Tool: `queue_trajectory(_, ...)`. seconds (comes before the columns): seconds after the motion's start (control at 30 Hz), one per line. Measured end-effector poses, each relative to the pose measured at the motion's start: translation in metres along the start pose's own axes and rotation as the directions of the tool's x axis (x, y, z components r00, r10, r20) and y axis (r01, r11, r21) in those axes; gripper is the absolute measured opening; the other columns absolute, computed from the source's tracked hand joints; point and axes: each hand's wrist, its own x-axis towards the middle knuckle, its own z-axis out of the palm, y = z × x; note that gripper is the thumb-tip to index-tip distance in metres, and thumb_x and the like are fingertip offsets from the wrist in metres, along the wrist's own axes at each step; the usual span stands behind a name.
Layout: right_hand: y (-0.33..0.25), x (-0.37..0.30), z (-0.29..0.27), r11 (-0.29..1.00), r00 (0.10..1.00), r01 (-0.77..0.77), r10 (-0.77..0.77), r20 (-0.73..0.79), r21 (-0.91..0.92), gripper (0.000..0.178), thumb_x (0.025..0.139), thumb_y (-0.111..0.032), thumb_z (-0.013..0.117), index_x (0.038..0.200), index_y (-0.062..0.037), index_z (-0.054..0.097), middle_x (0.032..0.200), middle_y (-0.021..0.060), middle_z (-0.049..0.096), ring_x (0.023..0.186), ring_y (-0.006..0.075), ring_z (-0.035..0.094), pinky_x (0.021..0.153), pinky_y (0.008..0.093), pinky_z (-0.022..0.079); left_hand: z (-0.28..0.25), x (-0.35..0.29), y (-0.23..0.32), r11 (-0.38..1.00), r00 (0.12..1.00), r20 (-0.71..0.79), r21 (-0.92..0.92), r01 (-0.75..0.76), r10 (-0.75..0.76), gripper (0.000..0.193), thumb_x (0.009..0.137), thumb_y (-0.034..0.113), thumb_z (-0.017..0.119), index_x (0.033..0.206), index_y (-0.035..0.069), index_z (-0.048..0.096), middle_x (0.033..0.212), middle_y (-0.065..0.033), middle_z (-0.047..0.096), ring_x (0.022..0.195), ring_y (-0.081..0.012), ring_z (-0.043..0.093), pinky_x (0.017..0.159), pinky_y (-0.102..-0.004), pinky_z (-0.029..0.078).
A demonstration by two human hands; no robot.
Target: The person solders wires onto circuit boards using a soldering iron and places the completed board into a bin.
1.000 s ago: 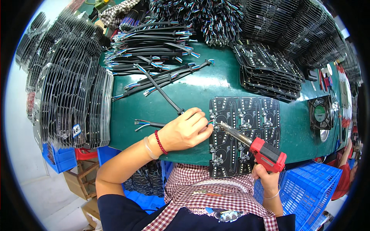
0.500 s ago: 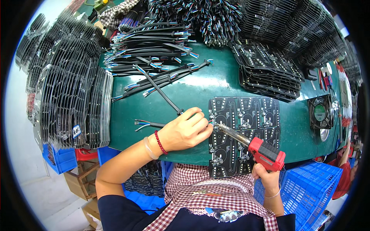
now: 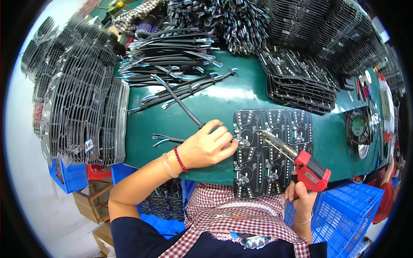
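My left hand is closed at the left edge of a black circuit board panel, pinching a black-sleeved cable. Coloured wire ends show at its fingertips, beside the panel's upper left pads. Another cable end with bare coloured wires pokes out left of that hand; whether it is the same cable is hidden under the palm. My right hand grips the handle of a red and black soldering gun. Its metal tip points up and left over the panel, apart from the wires.
Piled black cables cover the far left of the green table. A stack of boards lies at far right, near a small black fan. Upright board rows line the left side. A blue crate stands lower right.
The soldering gun has drawn back from the wire ends, its tip shifting right and up and its body to the right. My left hand stays at the panel's edge.
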Motion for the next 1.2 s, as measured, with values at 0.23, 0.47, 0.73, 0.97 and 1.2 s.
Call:
queue_trajectory(0.23,-0.008,0.001,-0.003,0.976,0.982,0.144,-0.121,-0.144,0.165,0.046,0.090,-0.027,0.064,0.117,0.0071,0.048,0.055,0.0076,0.048,0.042,0.0141,0.044,0.043,0.0304,0.044,-0.035,0.005,-0.002,0.986,0.995,-0.060,0.142,0.092,-0.084,0.023,0.079,0.015,0.059,0.101,0.011,0.064,0.092,-0.0043,0.061,0.099,-0.0209,0.061,0.092,-0.0464,0.047)
queue_trajectory(0.47,-0.003,-0.001,-0.020,0.961,0.980,0.184,-0.164,-0.112,0.204,0.049,0.090,-0.030,0.065,0.116,0.0066,0.047,0.053,0.0067,0.047,0.039,0.0138,0.042,0.041,0.0304,0.043,-0.052,-0.023,-0.072,0.948,0.921,0.239,-0.004,0.319,-0.309,0.020,0.075,0.009,0.070,0.088,0.011,0.056,0.094,-0.0067,0.053,0.098,-0.0278,0.053,0.096,-0.0412,0.040)
queue_trajectory(0.73,-0.015,-0.007,-0.018,0.940,0.968,0.218,-0.175,-0.178,0.261,0.044,0.089,-0.023,0.062,0.116,0.0072,0.045,0.053,0.0079,0.047,0.039,0.0149,0.043,0.040,0.0313,0.044,-0.053,0.015,-0.017,0.940,0.950,-0.132,-0.237,0.247,-0.283,0.018,0.076,0.001,0.067,0.093,0.007,0.062,0.086,-0.0074,0.060,0.072,-0.0250,0.063,0.060,-0.0332,0.053)
queue_trajectory(0.97,-0.006,-0.041,-0.036,0.971,0.970,0.239,-0.240,-0.039,-0.030,0.064,0.092,-0.047,0.061,0.125,0.0054,0.045,0.059,0.0071,0.051,0.048,0.0148,0.051,0.053,0.0315,0.050,-0.030,0.005,0.062,0.910,0.979,0.038,-0.362,0.200,-0.200,0.035,0.073,0.002,0.065,0.106,0.010,0.068,0.080,-0.0038,0.056,0.066,-0.0205,0.057,0.053,-0.0311,0.048)
queue_trajectory(1.2,0.006,-0.076,-0.042,0.997,0.997,-0.045,0.049,0.061,-0.061,0.055,0.090,-0.040,0.068,0.114,0.0081,0.054,0.069,0.0099,0.060,0.060,0.0170,0.057,0.064,0.0343,0.052,-0.023,-0.027,0.092,0.882,0.933,0.008,-0.323,0.343,-0.359,0.045,0.066,-0.002,0.068,0.109,0.011,0.070,0.086,-0.0061,0.058,0.064,-0.0193,0.055,0.054,-0.0301,0.046)
